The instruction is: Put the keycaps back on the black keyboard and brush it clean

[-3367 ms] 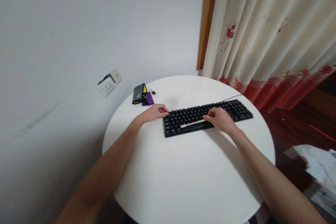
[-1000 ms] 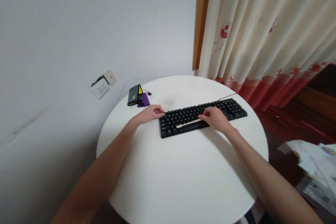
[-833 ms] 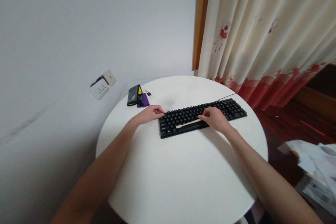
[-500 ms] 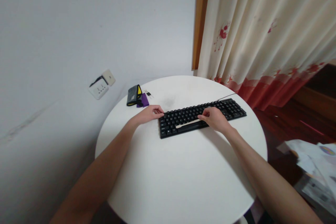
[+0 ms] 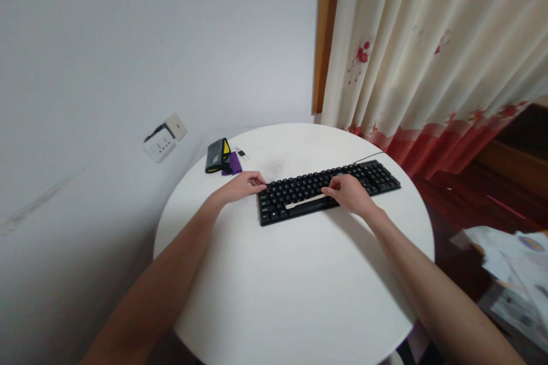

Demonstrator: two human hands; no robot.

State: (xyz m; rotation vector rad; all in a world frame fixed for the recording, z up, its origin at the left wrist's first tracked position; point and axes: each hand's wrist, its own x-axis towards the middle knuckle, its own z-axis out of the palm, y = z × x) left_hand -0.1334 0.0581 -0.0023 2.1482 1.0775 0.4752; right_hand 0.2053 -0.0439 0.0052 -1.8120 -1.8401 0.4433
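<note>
A black computer keyboard (image 5: 295,191) lies at a slant on the round white table (image 5: 274,291). At its far left corner my left hand (image 5: 246,185) is closed, thumb and fingers pinching the edge. My right hand (image 5: 347,191) is over the keyboard's right-middle part, closed on a slim off-white stick (image 5: 307,200). The stick points left across the lower rows of keys, and its slightly wider tip is close to or on them. Whether it is a brush or a swab I cannot tell. My right fingers hide its other end and some keys.
Behind my left hand lie a grey pouch with yellow lining (image 5: 216,157), a purple cloth (image 5: 233,164) and a small black item (image 5: 241,153). The keyboard's cable (image 5: 369,157) runs to the far right edge. Wall sockets (image 5: 159,144), a curtain (image 5: 385,57) and papers (image 5: 505,251) surround the table.
The whole view has shifted very slightly. Both hands, the stick and the keyboard keep practically the same places relative to each other.
</note>
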